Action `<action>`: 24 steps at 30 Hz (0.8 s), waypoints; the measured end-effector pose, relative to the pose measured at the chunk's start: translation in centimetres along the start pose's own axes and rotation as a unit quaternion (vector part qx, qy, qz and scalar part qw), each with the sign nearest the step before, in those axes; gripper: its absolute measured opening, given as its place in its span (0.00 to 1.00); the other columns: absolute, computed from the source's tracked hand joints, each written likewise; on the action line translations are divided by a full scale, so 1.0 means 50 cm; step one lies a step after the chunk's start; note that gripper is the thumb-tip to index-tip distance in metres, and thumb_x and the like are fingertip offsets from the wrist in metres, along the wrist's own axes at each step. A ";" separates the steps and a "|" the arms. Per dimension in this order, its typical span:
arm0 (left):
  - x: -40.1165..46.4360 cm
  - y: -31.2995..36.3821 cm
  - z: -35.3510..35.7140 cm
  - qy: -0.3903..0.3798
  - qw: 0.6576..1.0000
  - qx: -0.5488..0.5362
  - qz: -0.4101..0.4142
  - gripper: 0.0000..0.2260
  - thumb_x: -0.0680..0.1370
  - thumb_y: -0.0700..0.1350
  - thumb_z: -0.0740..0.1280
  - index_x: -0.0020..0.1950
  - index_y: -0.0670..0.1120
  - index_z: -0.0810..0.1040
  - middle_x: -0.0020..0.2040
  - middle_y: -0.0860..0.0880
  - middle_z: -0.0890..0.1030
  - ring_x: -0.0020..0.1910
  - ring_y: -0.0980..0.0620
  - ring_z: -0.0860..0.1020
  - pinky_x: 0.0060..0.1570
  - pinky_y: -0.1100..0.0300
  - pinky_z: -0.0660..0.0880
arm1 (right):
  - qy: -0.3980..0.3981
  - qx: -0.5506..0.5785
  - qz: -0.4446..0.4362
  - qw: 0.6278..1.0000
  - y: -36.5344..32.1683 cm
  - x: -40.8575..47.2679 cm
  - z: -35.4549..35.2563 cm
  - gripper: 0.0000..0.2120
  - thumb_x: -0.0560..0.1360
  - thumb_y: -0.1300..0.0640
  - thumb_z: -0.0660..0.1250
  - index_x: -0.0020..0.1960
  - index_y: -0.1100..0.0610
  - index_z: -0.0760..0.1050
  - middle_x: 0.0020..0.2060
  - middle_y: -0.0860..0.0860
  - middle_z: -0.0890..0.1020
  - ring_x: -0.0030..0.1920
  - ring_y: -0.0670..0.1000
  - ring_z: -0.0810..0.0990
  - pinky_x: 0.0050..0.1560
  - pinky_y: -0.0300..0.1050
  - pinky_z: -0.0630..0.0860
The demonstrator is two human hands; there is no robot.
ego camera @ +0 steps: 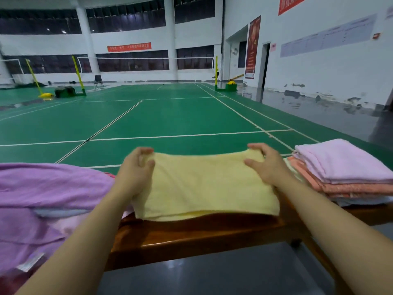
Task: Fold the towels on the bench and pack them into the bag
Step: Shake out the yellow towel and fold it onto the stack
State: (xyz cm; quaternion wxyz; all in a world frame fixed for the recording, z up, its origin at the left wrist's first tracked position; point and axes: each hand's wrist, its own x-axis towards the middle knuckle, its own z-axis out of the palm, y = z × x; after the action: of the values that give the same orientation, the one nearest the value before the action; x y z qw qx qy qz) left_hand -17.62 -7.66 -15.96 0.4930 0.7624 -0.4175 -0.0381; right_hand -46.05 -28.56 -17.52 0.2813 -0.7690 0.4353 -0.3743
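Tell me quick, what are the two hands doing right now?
Left hand: pinching the far left corner of the yellow towel.
Right hand: gripping the towel's far right corner.

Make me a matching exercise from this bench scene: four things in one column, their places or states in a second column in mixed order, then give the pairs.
Things:
1. yellow towel
2. purple towel
3. folded stack
4. bench

Places or states:
A. piled neatly at the right end, pale pink on top
B. lying loose and crumpled at the left
C. brown wood, bearing all the cloth
D. gripped at its far corners by left hand and right hand

Pairs: 1-D, 2-B, 3-A, 4-C
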 end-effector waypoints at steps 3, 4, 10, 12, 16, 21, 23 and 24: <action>-0.012 -0.060 0.043 -0.072 0.994 0.066 -0.044 0.16 0.81 0.41 0.67 0.68 0.49 0.76 0.64 0.45 0.80 0.52 0.47 0.80 0.58 0.55 0.75 | -0.085 -0.074 0.040 0.993 0.065 -0.005 0.049 0.25 0.74 0.55 0.76 0.68 0.50 0.75 0.63 0.49 0.79 0.64 0.51 0.77 0.60 0.43 0.72; -0.011 -0.067 0.048 -0.081 0.992 0.088 -0.042 0.17 0.80 0.42 0.67 0.70 0.48 0.75 0.66 0.44 0.79 0.58 0.46 0.79 0.61 0.55 0.72 | -0.083 -0.099 0.040 0.991 0.076 -0.005 0.058 0.24 0.74 0.54 0.76 0.68 0.51 0.75 0.62 0.49 0.80 0.62 0.51 0.78 0.59 0.43 0.73; -0.006 -0.018 0.042 0.059 0.910 0.411 0.015 0.20 0.77 0.55 0.69 0.66 0.49 0.76 0.60 0.39 0.74 0.59 0.37 0.71 0.59 0.45 0.69 | 0.031 -0.251 -0.019 0.967 0.042 0.004 0.079 0.12 0.79 0.44 0.67 0.60 0.47 0.75 0.58 0.46 0.75 0.57 0.49 0.76 0.58 0.49 0.75; -0.036 0.026 0.059 0.073 0.924 0.369 0.069 0.20 0.78 0.55 0.69 0.66 0.46 0.76 0.59 0.39 0.72 0.59 0.38 0.70 0.58 0.45 0.69 | -0.009 -0.153 -0.059 0.986 0.014 0.002 0.095 0.11 0.81 0.44 0.63 0.58 0.48 0.76 0.58 0.45 0.77 0.58 0.48 0.76 0.59 0.49 0.74; -0.128 0.077 0.168 -0.132 0.963 0.234 0.004 0.23 0.82 0.60 0.59 0.73 0.49 0.68 0.70 0.42 0.67 0.69 0.40 0.65 0.69 0.47 0.64 | -0.224 -0.201 -0.129 0.945 0.005 -0.005 0.139 0.16 0.84 0.43 0.57 0.66 0.46 0.75 0.69 0.45 0.75 0.72 0.49 0.70 0.76 0.54 0.61; -0.176 0.036 0.239 -0.176 0.925 0.333 -0.056 0.34 0.82 0.66 0.43 0.82 0.48 0.51 0.82 0.40 0.48 0.81 0.37 0.45 0.77 0.38 0.38 | -0.254 -0.250 -0.089 0.930 0.030 -0.012 0.141 0.23 0.84 0.37 0.49 0.75 0.42 0.66 0.77 0.44 0.66 0.79 0.49 0.58 0.79 0.57 0.46; -0.139 0.032 0.241 -0.204 0.921 0.320 -0.085 0.36 0.80 0.69 0.40 0.83 0.51 0.50 0.83 0.41 0.45 0.81 0.38 0.41 0.76 0.38 0.34 | -0.253 -0.273 -0.067 0.926 0.029 -0.017 0.138 0.25 0.83 0.36 0.47 0.77 0.41 0.62 0.79 0.44 0.61 0.80 0.49 0.54 0.80 0.59 0.45; -0.118 0.029 0.239 -0.217 0.920 0.312 -0.097 0.36 0.80 0.70 0.39 0.83 0.53 0.50 0.83 0.42 0.44 0.81 0.39 0.40 0.76 0.37 0.34 | -0.254 -0.289 -0.055 0.921 0.027 -0.022 0.137 0.26 0.83 0.36 0.46 0.79 0.41 0.60 0.80 0.44 0.58 0.81 0.49 0.52 0.80 0.59 0.44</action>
State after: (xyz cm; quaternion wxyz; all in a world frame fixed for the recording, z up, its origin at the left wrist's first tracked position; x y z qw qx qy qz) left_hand -27.91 -12.53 -23.00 0.1207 0.8872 -0.4294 -0.1179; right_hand -41.43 -27.48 -22.76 0.1266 -0.9089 0.3955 -0.0394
